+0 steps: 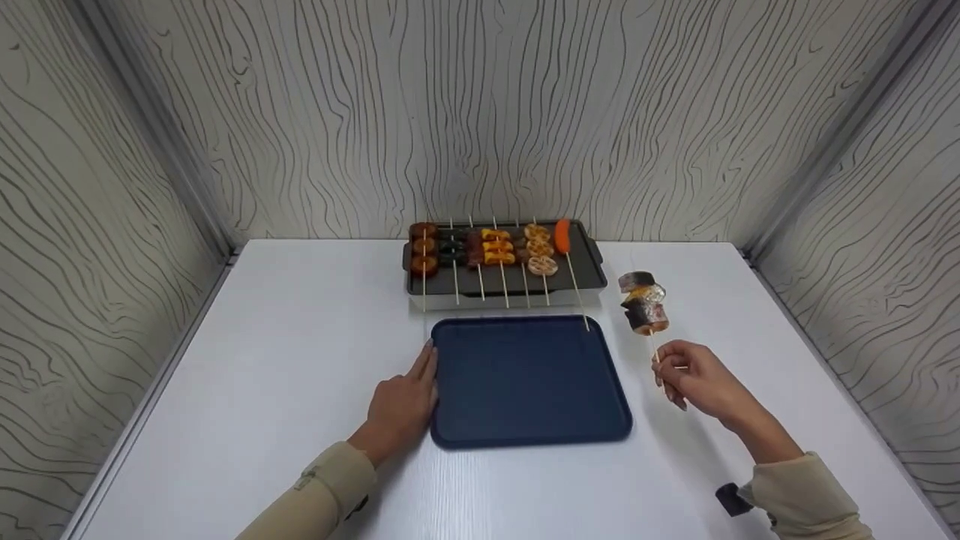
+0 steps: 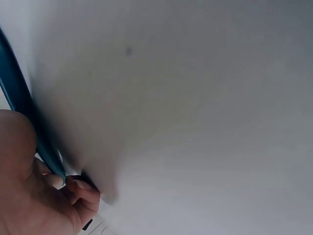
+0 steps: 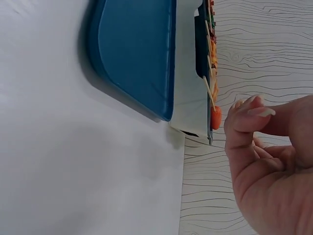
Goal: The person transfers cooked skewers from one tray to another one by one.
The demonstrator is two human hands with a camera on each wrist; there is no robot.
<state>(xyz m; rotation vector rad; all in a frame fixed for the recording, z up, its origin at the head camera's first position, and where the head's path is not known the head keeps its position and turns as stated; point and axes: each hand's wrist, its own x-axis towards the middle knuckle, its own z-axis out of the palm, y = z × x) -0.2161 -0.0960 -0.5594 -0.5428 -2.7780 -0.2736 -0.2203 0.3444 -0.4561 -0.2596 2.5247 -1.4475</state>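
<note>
My right hand (image 1: 694, 375) pinches the thin stick of a skewer, holding it above the table to the right of the tray. Chunky dark, silvery and orange pieces make up the skewer's food (image 1: 646, 315). The right wrist view shows thumb and fingertips together (image 3: 254, 115), though the skewer cannot be made out there. At the left edge of a dark blue tray (image 1: 529, 382), my left hand (image 1: 401, 409) grips the rim. In the left wrist view, curled fingers (image 2: 83, 193) lie about the blue rim (image 2: 17, 88); part of the rim is hidden behind the hand.
Behind the tray stands a dark grill (image 1: 574, 274) with several food skewers in a row. One with an orange-red sausage (image 1: 562, 236) lies at its right, its stick reaching over the tray's back edge. The white table (image 1: 315, 330) meets patterned walls (image 1: 495, 105) behind and at both sides.
</note>
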